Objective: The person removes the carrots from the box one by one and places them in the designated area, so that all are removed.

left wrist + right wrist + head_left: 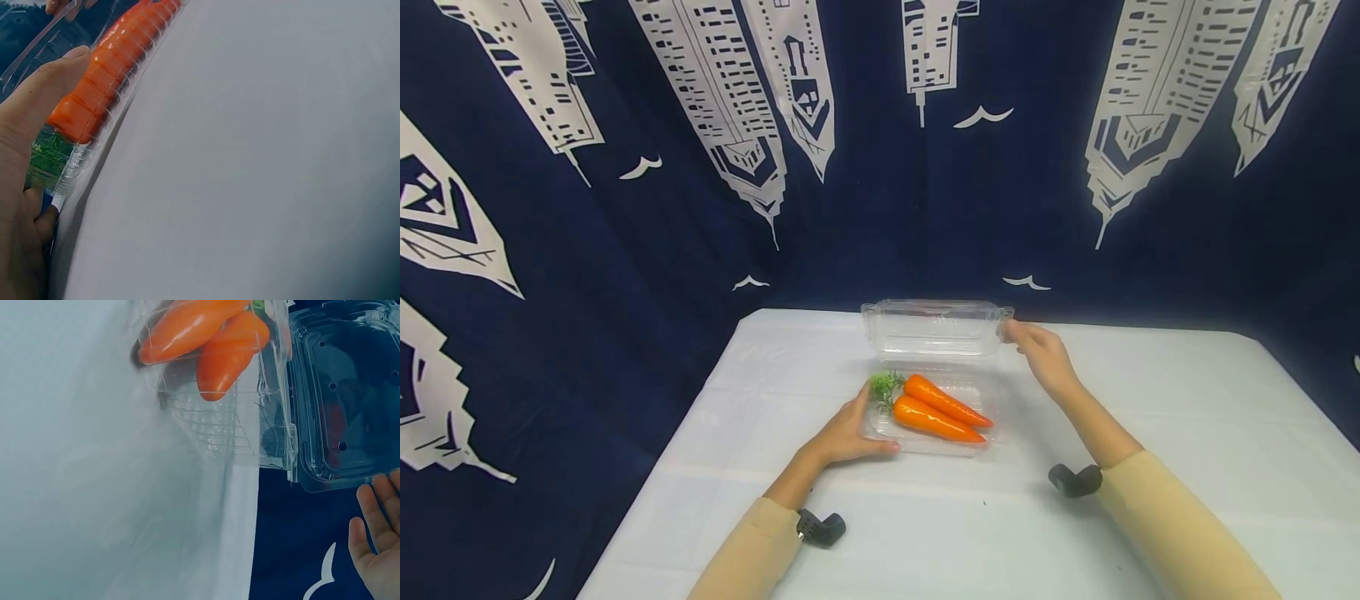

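A clear plastic clamshell container (886,432) lies on the table, its hinged lid (936,329) raised at the back. Two shiny orange carrots (936,419) rest side by side in the base, their green leafy tops (886,383) toward the left. My left hand (844,433) holds the base at its left end; in the left wrist view the thumb (53,78) lies along the rim and the other fingers curl low at the side. With its fingers extended, my right hand (1047,360) touches the lid's right edge, as the right wrist view shows too.
A white cover (1150,400) spreads over the table. Behind it hangs a dark blue cloth (925,217) printed with white buildings and birds. Each wrist carries a small dark camera (822,529) below its sleeve cuff.
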`<state>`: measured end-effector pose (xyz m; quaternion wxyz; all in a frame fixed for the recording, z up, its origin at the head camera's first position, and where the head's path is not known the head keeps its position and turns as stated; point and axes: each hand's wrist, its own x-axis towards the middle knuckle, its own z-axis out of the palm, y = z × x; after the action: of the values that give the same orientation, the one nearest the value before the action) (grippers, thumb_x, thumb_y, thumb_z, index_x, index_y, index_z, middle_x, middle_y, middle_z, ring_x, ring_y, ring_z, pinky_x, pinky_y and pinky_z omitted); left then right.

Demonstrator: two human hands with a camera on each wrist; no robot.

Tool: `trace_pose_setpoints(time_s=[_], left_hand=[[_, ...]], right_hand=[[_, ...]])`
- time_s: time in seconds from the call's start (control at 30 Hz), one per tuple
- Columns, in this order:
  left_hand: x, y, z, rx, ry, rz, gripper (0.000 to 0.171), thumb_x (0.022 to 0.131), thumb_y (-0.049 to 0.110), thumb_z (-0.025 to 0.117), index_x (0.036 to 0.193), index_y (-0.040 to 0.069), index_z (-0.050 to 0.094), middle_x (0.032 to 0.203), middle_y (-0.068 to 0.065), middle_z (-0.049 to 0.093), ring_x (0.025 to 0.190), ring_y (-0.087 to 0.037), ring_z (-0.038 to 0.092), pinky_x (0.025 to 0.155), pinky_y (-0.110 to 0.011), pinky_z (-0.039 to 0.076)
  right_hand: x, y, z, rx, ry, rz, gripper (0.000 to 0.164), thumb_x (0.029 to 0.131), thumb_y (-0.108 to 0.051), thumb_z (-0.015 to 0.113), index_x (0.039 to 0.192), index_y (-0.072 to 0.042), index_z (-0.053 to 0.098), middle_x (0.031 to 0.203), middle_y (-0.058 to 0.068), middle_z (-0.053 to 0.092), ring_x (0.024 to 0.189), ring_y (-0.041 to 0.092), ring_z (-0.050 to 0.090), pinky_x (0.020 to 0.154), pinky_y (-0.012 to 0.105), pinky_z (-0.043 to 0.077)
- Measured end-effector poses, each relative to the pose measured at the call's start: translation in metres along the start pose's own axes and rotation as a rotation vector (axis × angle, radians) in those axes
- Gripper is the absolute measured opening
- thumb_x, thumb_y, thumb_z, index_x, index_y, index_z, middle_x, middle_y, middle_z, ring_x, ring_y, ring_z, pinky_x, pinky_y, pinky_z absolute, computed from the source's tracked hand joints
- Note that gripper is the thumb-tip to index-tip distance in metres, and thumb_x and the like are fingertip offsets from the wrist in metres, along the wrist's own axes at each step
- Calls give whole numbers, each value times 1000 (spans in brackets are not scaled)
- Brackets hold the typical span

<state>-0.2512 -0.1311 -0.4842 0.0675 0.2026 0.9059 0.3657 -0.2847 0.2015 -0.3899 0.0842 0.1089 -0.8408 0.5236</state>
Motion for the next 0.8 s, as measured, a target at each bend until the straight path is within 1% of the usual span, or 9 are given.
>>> trace_pose_setpoints(time_s=[0.13,0.27,0.5,0.67,0.8], left_hand=[[-1,-1,0,-4,-5,-9,124,61,67,71,149,12,3,152,-11,16,135,-29,21,106,-48,24],[0,-1,0,-1,-4,-11,124,62,67,71,149,12,3,151,-12,17,135,-29,22,106,-48,24],[0,0,1,10,2,-11,125,61,66,72,149,10,3,150,-13,20,134,-31,24,106,-48,25],[0,0,1,15,6,-8,126,61,66,72,149,10,2,150,-15,19,134,-32,24,105,-48,25],[1,0,1,22,7,-6,126,61,67,72,149,9,2,150,-15,19,134,-32,24,105,-48,25]], right_hand=[[3,1,0,33,-16,14,61,97,-48,38,123,5,53,120,24,55,113,36,48,97,52,37],[6,3,2,65,-34,21,61,98,-47,35,125,5,51,123,24,53,115,37,47,98,52,36],[11,10,7,33,-45,93,59,96,-45,43,132,2,45,128,23,50,116,36,46,98,50,37],[12,17,10,30,-64,116,59,95,-44,45,137,-2,41,133,20,46,118,35,45,98,51,36],[12,22,15,15,-52,135,56,96,-41,45,136,-2,43,134,20,46,117,36,47,99,50,36]])
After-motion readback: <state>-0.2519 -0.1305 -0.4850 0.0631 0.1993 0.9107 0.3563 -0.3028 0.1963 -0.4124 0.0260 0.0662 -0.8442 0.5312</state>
